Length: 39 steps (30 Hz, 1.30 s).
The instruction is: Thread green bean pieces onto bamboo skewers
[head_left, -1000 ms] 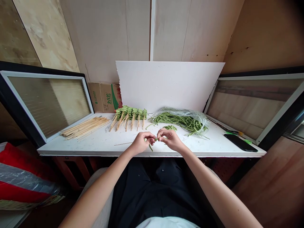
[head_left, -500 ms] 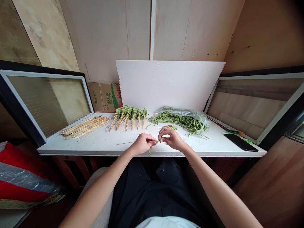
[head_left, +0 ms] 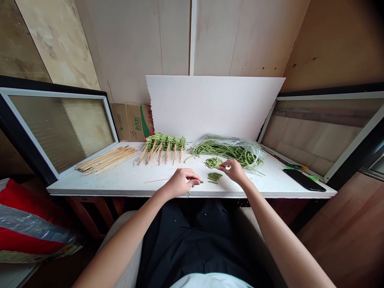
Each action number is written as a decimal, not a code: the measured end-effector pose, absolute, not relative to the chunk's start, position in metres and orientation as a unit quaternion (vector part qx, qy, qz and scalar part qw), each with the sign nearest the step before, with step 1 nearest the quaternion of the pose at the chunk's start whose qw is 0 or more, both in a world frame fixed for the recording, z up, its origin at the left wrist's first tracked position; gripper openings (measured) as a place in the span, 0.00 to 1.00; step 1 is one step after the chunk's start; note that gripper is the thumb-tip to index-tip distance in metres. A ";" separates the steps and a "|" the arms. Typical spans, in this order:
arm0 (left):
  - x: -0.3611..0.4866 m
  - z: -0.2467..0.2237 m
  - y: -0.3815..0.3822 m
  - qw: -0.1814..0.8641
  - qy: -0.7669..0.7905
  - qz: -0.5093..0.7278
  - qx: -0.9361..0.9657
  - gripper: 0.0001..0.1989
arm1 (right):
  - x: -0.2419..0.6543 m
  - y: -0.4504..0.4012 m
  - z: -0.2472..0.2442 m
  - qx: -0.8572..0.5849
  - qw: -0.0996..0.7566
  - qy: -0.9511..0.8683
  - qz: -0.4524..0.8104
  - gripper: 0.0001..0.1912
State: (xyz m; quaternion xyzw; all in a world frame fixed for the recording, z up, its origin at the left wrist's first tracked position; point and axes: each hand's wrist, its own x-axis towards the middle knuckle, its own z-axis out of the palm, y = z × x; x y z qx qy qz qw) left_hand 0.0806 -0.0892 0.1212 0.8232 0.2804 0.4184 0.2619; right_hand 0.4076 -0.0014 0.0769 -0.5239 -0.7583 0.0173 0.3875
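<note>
My left hand (head_left: 183, 182) is closed in a pinch above the front of the table, with a short green bean piece (head_left: 201, 182) poking out past its fingertips. Farther right, my right hand (head_left: 232, 170) has its thumb and fingers pressed together beside a heap of short bean pieces (head_left: 213, 162); whatever is in that pinch is too small to make out. A neat row of cut bean lengths (head_left: 214, 177) lies just below its fingertips. To the left of my left hand, a single thin skewer (head_left: 156, 181) rests on the tabletop.
Loose bamboo skewers (head_left: 108, 160) lie at left, beside stacked skewers threaded with green beans (head_left: 165, 142). A plastic bag of long beans (head_left: 231, 152) sits at back right. A black phone (head_left: 304, 180) lies near the right end of the white table (head_left: 264, 188). A cardboard box (head_left: 132, 122) stands behind.
My right hand has left my left hand and moved right to the bean heap, uncovering the heap and the row of cut lengths. My left hand has stayed nearly still.
</note>
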 end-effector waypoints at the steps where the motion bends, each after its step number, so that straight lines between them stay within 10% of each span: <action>1: 0.080 0.118 -0.086 0.259 0.286 0.415 0.824 0.05 | 0.405 -0.001 0.072 -0.525 0.370 -0.766 0.026 0.24; 22: 0.070 0.106 -0.065 0.275 0.365 0.432 0.778 0.20 | 0.333 -0.051 0.120 -0.387 0.346 -0.822 0.235 0.24; 39: 0.066 0.117 -0.069 0.114 0.341 0.447 0.819 0.06 | 0.311 -0.075 0.138 -0.350 0.423 -0.817 0.173 0.20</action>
